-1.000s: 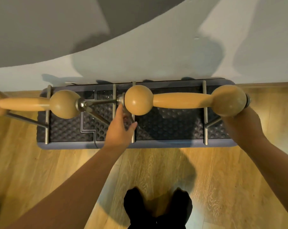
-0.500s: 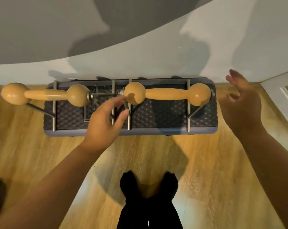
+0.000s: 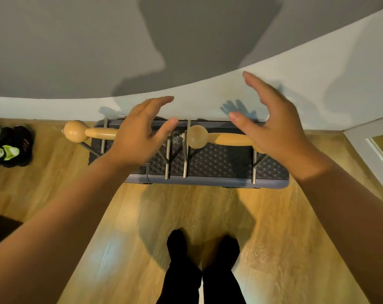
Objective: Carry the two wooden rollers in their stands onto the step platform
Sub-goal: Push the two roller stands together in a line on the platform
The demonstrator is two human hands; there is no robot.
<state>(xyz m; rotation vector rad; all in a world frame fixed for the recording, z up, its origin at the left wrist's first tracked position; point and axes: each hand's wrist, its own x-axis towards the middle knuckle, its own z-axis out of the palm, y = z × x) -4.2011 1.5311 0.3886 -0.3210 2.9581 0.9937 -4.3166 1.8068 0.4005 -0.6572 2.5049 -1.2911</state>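
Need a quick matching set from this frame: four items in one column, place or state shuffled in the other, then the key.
Items:
1. left hand
2. right wooden roller
3. step platform
4. shoes

Places or states:
A. on the floor against the wall, carrying both stands
B. piled on the floor at the far left
C. open, holding nothing
D. resting in its metal stand, right half of the platform

Pairs: 1-C, 2-D, 3-A, 4-B
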